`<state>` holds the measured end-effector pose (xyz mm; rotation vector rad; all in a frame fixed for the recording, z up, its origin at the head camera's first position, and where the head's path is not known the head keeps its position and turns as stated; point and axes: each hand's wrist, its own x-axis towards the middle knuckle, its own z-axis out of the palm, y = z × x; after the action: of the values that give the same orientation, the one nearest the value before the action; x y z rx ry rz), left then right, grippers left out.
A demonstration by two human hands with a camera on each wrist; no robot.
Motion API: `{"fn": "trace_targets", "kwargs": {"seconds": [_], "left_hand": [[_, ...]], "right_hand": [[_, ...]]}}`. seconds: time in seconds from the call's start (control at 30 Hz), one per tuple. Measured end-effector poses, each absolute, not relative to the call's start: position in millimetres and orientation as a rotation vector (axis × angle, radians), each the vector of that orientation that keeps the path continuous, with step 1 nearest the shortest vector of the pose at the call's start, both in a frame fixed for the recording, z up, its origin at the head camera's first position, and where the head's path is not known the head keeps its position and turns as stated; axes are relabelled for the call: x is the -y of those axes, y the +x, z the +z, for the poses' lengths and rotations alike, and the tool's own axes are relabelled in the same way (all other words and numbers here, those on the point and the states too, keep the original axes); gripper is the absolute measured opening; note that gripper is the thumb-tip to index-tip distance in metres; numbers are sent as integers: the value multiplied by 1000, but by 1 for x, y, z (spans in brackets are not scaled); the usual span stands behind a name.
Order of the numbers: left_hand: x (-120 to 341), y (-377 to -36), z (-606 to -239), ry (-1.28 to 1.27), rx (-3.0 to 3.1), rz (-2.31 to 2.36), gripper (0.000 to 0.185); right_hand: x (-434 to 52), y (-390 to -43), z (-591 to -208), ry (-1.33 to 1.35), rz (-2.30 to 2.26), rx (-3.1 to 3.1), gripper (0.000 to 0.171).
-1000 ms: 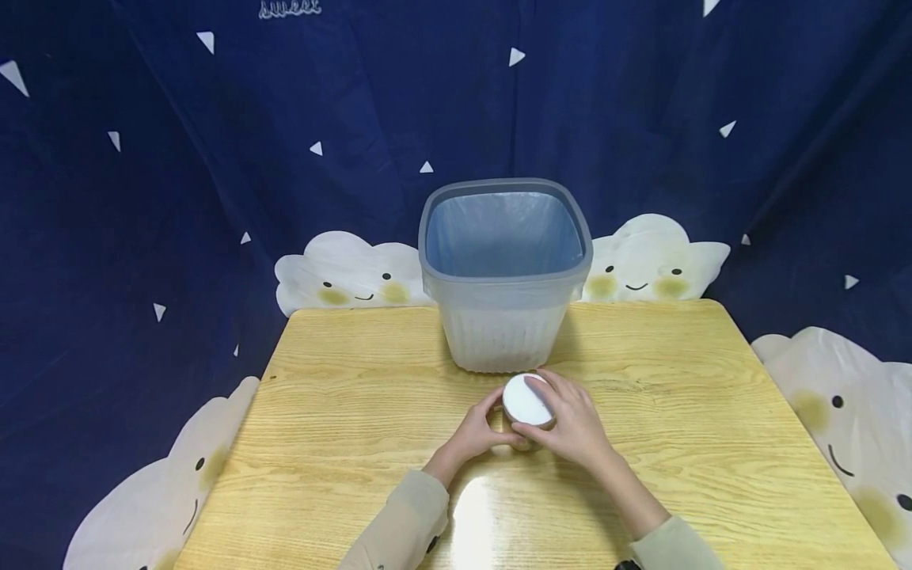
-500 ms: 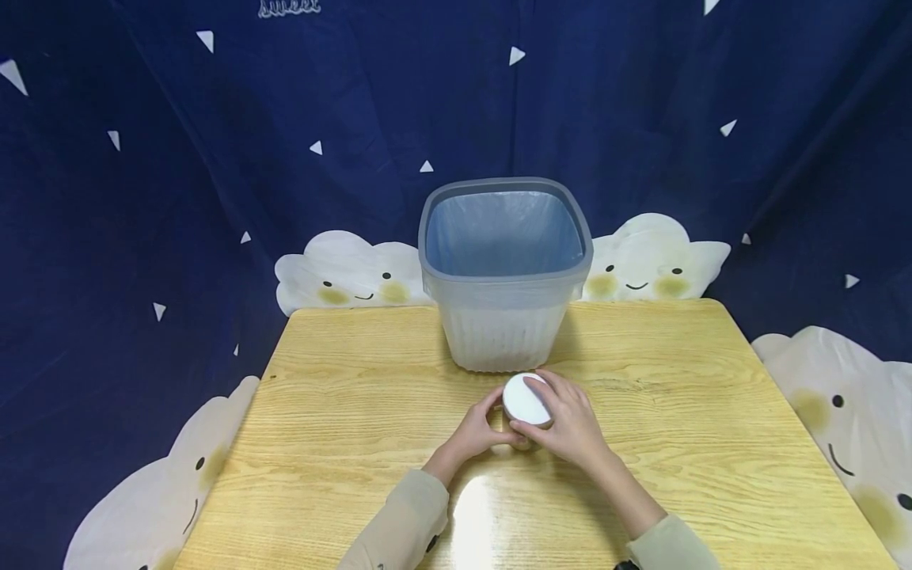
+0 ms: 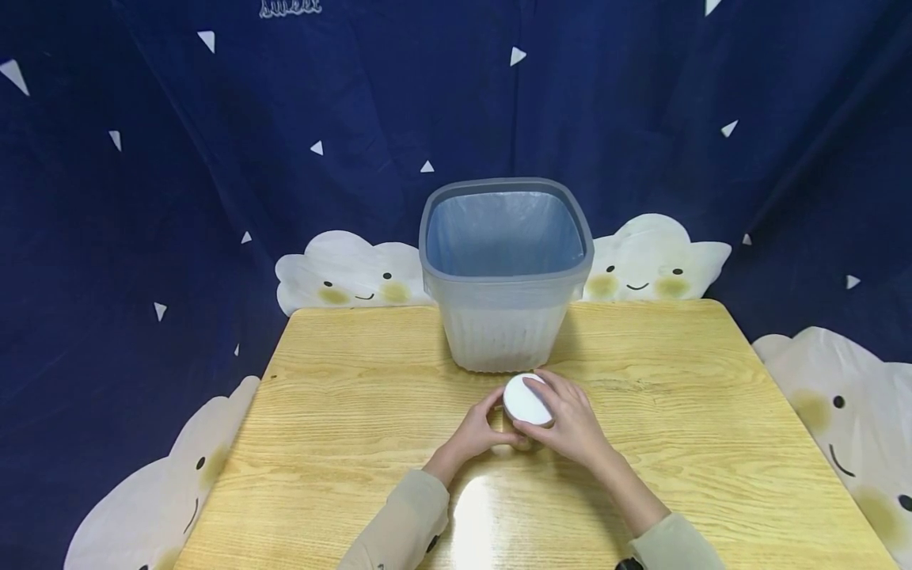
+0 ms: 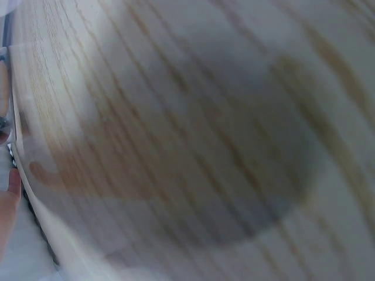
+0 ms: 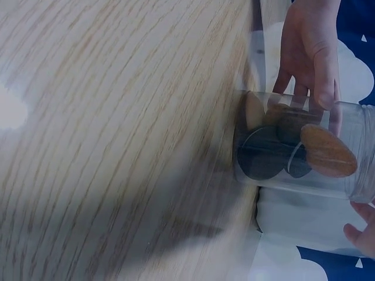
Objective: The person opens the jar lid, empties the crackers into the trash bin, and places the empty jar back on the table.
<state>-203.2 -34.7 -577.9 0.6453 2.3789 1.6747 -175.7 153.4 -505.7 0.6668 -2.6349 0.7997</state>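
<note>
A clear jar (image 5: 319, 185) stands upright on the table, close in front of the bin, topped by a round white lid (image 3: 523, 401). Inside lie several smooth stones, among them a reddish-brown stone (image 5: 331, 152) and a dark stone (image 5: 261, 155). My left hand (image 3: 476, 431) grips the jar's side, thumb and fingers spread round it. From above and to the right, my right hand (image 3: 573, 423) holds the lid, thumb at its near edge and fingers over the far side. In the right wrist view only some right fingertips (image 5: 364, 231) show by the jar's ridged neck.
Behind the jar stands a translucent bin (image 3: 506, 317) with a grey rim and a bag lining. The wooden table (image 3: 342, 396) runs back to a dark blue curtain (image 3: 356, 95) with white triangles and clouds. A bright glare lies on the tabletop near the left sleeve (image 3: 416, 507).
</note>
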Motion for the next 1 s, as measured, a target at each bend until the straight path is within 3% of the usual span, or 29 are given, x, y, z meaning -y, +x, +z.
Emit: {"fn": "trace_targets", "kwargs": {"seconds": [1.0], "left_hand": [[35, -199, -571, 606, -2326, 1679, 85]], "right_hand": [[-170, -190, -500, 925, 898, 2697, 69]]}}
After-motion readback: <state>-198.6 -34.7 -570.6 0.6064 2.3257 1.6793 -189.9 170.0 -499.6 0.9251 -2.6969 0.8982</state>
